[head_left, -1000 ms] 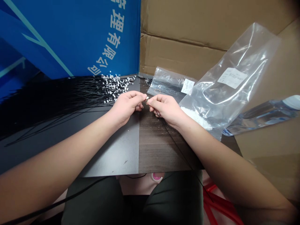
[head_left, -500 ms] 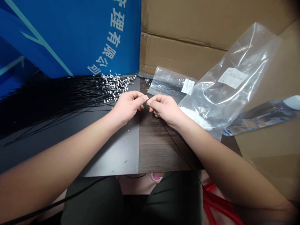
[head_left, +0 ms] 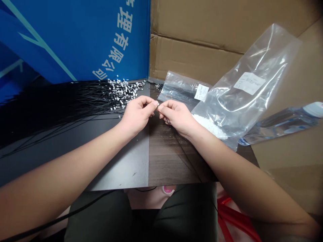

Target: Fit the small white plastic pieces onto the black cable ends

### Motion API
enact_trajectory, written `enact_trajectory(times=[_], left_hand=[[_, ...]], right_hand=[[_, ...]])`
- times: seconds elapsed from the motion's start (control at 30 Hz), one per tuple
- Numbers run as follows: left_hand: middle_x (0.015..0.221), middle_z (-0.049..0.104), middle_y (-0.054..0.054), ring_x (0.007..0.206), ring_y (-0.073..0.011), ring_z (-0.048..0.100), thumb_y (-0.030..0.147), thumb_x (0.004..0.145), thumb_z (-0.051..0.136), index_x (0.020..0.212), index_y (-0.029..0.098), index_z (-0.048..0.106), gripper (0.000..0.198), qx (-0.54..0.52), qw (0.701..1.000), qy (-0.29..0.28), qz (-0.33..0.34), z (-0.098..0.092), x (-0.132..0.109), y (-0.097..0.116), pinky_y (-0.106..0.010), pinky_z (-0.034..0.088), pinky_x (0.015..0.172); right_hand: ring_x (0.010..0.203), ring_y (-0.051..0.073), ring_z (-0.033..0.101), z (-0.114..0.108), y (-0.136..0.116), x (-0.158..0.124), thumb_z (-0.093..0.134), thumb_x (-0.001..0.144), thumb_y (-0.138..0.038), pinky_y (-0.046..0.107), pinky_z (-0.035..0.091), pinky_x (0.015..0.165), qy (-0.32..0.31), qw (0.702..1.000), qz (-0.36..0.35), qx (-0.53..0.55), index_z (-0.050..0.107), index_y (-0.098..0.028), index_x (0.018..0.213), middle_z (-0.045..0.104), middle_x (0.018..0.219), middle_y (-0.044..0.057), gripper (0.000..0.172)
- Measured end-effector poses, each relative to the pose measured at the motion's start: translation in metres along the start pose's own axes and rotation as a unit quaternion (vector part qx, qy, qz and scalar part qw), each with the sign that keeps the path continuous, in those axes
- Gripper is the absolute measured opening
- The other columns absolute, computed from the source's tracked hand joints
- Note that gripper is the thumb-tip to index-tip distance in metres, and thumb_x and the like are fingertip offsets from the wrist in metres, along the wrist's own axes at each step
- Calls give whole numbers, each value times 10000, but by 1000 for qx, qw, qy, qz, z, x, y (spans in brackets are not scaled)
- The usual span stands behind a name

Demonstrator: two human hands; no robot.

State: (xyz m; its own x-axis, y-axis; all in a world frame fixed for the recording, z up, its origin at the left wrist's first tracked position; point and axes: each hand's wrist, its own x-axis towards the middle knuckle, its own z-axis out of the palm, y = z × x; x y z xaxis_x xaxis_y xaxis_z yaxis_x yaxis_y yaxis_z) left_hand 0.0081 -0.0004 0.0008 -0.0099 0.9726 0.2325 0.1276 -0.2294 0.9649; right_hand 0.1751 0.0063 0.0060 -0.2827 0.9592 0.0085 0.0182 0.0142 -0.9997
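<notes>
Fingers (head_left: pixel 150 103) of both hands are pinched tight, and there it is: the left hand (head_left: pixel 136 116) and right hand (head_left: pixel 176 116) meet on a tiny white connector (head_left: pixel 158 105) on a thin black wire (head_left: pixel 180 144), held above the tabletop (head_left: pixel 126 164). Just past the left hand sprawls a mass of black wires (head_left: pixel 85 101) tipped with white connectors, and right of the right hand lies a clear plastic bag (head_left: pixel 242 84).

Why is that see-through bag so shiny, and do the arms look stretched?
In the head view, the clear crinkled plastic bag shows white glare streaks, and the wide lens seems to make the bare left forearm look long and stretched.
</notes>
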Motion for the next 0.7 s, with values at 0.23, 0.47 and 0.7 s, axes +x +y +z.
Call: enact_trajectory(times=[0.23, 0.47, 0.7], left_hand=[[755, 677, -22, 686, -143, 585, 340, 856, 750, 793, 181, 698, 178, -19, 999, 28, -4, 5, -4, 1, -280, 464, 688], [781, 685, -23, 695, -142, 579, 326, 850, 753, 789, 185, 692, 165, -17, 999, 43, 2, 7, -4, -2, -281, 465, 694], [761, 673, -16, 703, -145, 580, 307, 846, 752, 766, 187, 681, 160, -9, 999, 47, 12, 8, -4, -4, -286, 472, 709]], right_hand=[[568, 93, 451, 3, 5, 1, 688, 909, -286, 249, 345, 548, 14, 1000, -25, -10, 627, -206, 799, 631, 698, -23, 150], [581, 93, 472, 5, 4, 2, 668, 924, -256, 244, 361, 564, 25, 999, -27, -1, 611, -205, 794, 606, 681, -28, 151], [571, 88, 472, 8, 6, 1, 689, 920, -269, 237, 369, 564, 35, 999, -28, 3, 602, -202, 773, 600, 665, -33, 184]])
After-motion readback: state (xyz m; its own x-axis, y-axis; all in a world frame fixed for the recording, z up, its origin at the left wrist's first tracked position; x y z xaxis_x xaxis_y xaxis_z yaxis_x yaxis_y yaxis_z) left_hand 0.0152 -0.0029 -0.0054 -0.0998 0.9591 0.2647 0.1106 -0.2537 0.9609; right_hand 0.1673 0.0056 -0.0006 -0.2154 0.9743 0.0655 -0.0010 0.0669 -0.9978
